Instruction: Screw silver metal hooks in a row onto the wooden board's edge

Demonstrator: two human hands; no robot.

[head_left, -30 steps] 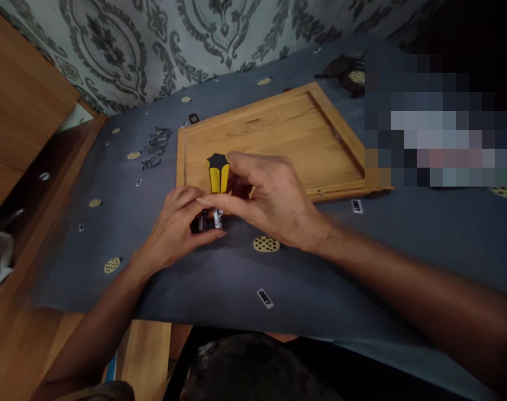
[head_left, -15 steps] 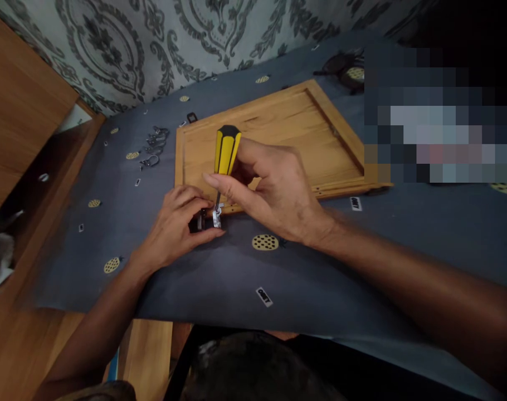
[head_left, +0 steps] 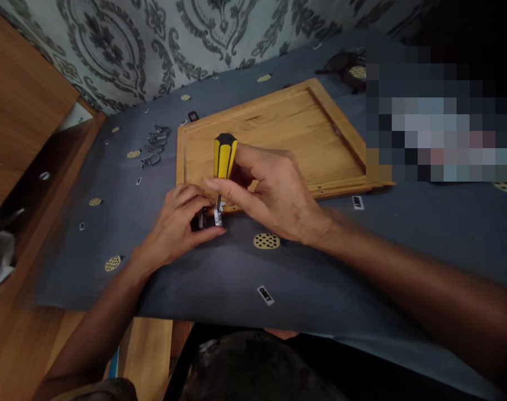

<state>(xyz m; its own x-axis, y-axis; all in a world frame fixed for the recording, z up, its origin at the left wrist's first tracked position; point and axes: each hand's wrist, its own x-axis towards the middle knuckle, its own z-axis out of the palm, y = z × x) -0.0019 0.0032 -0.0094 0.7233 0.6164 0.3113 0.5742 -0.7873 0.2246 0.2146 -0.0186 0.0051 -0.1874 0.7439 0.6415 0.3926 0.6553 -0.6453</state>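
Note:
A yellow and black screwdriver (head_left: pixel 225 159) stands nearly upright in my right hand (head_left: pixel 274 192), which is closed round its handle. Its tip meets a small shiny metal fitting (head_left: pixel 218 216) at the near left corner of a framed wooden panel (head_left: pixel 253 133). My left hand (head_left: pixel 176 225) curves round that fitting from the left, thumb below and fingers above, gripping it. A darker part of the fitting shows between the thumb and fingers. The exact contact of the fingertips is partly hidden.
Several metal pieces (head_left: pixel 155 142) lie on the blue patterned cloth (head_left: pixel 220 284) left of the panel. A small black piece (head_left: pixel 193 116) is by the panel's far left corner. Dark objects (head_left: pixel 341 64) lie at the back right. A wooden cabinet (head_left: pixel 28 100) stands at left.
The screwdriver handle has tilted and dropped slightly, with my right hand moving a little with it. My left hand keeps its place at the fitting. The view has shifted slightly.

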